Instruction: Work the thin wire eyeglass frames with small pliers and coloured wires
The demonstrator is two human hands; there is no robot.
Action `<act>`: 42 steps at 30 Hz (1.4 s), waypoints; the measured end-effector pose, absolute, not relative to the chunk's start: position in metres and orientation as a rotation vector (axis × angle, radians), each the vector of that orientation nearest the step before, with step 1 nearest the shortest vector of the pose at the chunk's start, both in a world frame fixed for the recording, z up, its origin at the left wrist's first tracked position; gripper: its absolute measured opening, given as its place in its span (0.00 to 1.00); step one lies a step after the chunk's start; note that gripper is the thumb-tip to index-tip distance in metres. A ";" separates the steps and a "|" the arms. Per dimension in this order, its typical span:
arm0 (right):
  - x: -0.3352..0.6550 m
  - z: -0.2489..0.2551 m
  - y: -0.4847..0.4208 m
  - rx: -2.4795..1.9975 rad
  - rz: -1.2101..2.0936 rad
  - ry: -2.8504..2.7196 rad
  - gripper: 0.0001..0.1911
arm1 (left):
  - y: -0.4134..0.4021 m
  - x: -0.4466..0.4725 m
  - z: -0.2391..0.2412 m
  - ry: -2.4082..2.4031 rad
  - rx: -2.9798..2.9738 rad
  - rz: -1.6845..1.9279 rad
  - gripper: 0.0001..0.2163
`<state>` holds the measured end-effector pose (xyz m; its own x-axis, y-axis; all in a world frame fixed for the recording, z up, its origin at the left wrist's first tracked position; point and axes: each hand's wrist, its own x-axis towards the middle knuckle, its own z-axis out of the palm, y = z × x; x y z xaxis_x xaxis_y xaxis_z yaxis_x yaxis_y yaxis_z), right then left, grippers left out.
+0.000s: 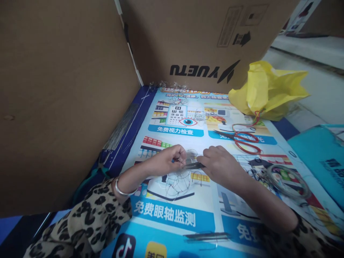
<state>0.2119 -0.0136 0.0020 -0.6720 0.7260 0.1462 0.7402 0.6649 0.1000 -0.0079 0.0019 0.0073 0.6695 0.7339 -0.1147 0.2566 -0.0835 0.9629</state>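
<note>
My left hand (pixel 174 159) is closed in a pinch on part of a fine wire frame. That wire frame (pixel 177 184), a loose mesh of thin, partly coloured wires, sits below both hands over the printed sheet. My right hand (pixel 219 163) is wrapped round a dark narrow-tipped metal tool (pixel 194 166); its handles are hidden in the palm, so I cannot tell whether it is pliers or tweezers. Its tip points left and reaches the wire at my left fingertips. Right of the hands lie red-handled scissors (pixel 247 142), their dark blades pointing left.
Cardboard walls (pixel 188 39) stand left and behind. A yellow bag (pixel 266 89) lies back right, near a coil of clear line (pixel 288 181) and a teal box (pixel 322 157). Straight wires (pixel 122 127) and teal-handled pliers (pixel 94 175) lie left; dark thin rods (pixel 206 236) lie in front.
</note>
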 end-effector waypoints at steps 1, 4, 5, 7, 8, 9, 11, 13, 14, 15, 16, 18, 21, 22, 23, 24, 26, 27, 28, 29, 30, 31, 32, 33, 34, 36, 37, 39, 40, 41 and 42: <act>0.213 0.002 -0.013 -1.197 -0.271 -2.786 0.07 | 0.002 -0.008 0.008 0.804 1.657 0.463 0.06; 0.213 0.002 -0.012 -1.119 -0.362 -2.800 0.08 | 0.003 -0.009 0.008 0.755 1.648 0.415 0.06; 0.213 0.002 -0.011 -1.097 -0.378 -2.801 0.08 | 0.003 -0.009 0.008 0.745 1.642 0.404 0.06; 0.213 0.002 -0.011 -1.066 -0.395 -2.802 0.08 | 0.003 -0.010 0.009 0.731 1.636 0.396 0.06; 0.213 0.001 -0.010 -1.056 -0.402 -2.803 0.08 | 0.003 -0.010 0.008 0.725 1.636 0.394 0.06; 0.213 0.001 -0.010 -1.049 -0.407 -2.804 0.08 | 0.003 -0.010 0.008 0.720 1.638 0.394 0.06; 0.213 0.000 -0.010 -1.039 -0.418 -2.809 0.08 | 0.003 -0.011 0.007 0.709 1.637 0.396 0.06; 0.213 -0.002 -0.009 -1.032 -0.434 -2.810 0.08 | 0.003 -0.011 0.007 0.705 1.625 0.393 0.06; 0.213 -0.002 -0.009 -1.029 -0.442 -2.811 0.08 | 0.003 -0.010 0.007 0.708 1.621 0.392 0.06; 0.213 -0.003 -0.009 -1.025 -0.447 -2.812 0.08 | 0.003 -0.010 0.007 0.714 1.618 0.391 0.06; 0.213 -0.003 -0.009 -1.022 -0.448 -2.813 0.08 | 0.002 -0.010 0.007 0.721 1.620 0.388 0.05; 0.213 -0.004 -0.010 -1.014 -0.443 -2.810 0.07 | 0.002 -0.009 0.008 0.730 1.632 0.389 0.05; 0.212 -0.005 -0.010 -1.004 -0.435 -2.799 0.07 | 0.002 -0.009 0.008 0.737 1.633 0.390 0.05; 0.212 -0.005 -0.010 -1.004 -0.434 -2.797 0.07 | 0.002 -0.008 0.007 0.734 1.626 0.394 0.05; 0.212 -0.005 -0.011 -1.006 -0.434 -2.796 0.08 | 0.002 -0.008 0.007 0.729 1.619 0.400 0.05; 0.212 -0.005 -0.011 -1.008 -0.434 -2.796 0.08 | 0.002 -0.008 0.006 0.722 1.614 0.408 0.06; 0.212 -0.005 -0.011 -1.014 -0.438 -2.800 0.09 | 0.002 -0.008 0.005 0.712 1.609 0.422 0.06; 0.213 -0.005 -0.011 -1.018 -0.442 -2.801 0.09 | 0.002 -0.008 0.005 0.713 1.609 0.424 0.07; 0.213 -0.005 -0.012 -1.023 -0.446 -2.802 0.09 | 0.002 -0.009 0.004 0.717 1.609 0.424 0.07; 0.213 -0.005 -0.012 -1.028 -0.448 -2.806 0.10 | 0.002 -0.009 0.004 0.721 1.611 0.421 0.07; 0.213 -0.005 -0.012 -1.030 -0.450 -2.807 0.10 | 0.002 -0.009 0.003 0.724 1.614 0.417 0.07; 0.213 -0.005 -0.012 -1.032 -0.453 -2.807 0.10 | 0.002 -0.009 0.003 0.728 1.618 0.415 0.07; 0.213 -0.005 -0.012 -1.033 -0.454 -2.808 0.10 | 0.002 -0.009 0.003 0.729 1.625 0.412 0.07; 0.213 -0.005 -0.012 -1.034 -0.454 -2.809 0.10 | 0.001 -0.009 0.003 0.730 1.634 0.411 0.07; 0.213 -0.005 -0.013 -1.038 -0.456 -2.811 0.10 | 0.001 -0.009 0.003 0.729 1.642 0.411 0.07; 0.212 -0.005 -0.013 -1.052 -0.457 -2.815 0.09 | 0.001 -0.009 0.004 0.738 1.659 0.411 0.06; 0.212 -0.005 -0.013 -1.058 -0.455 -2.820 0.09 | 0.000 -0.009 0.004 0.747 1.669 0.409 0.06; 0.212 -0.005 -0.014 -1.070 -0.453 -2.823 0.09 | 0.000 -0.009 0.005 0.769 1.687 0.402 0.05; 0.212 -0.005 -0.014 -1.077 -0.454 -2.821 0.09 | 0.000 -0.009 0.005 0.778 1.697 0.400 0.05; 0.211 -0.005 -0.015 -1.085 -0.457 -2.817 0.09 | 0.000 -0.009 0.006 0.784 1.706 0.401 0.05; 0.211 -0.005 -0.015 -1.092 -0.461 -2.812 0.09 | 0.000 -0.009 0.006 0.786 1.713 0.403 0.05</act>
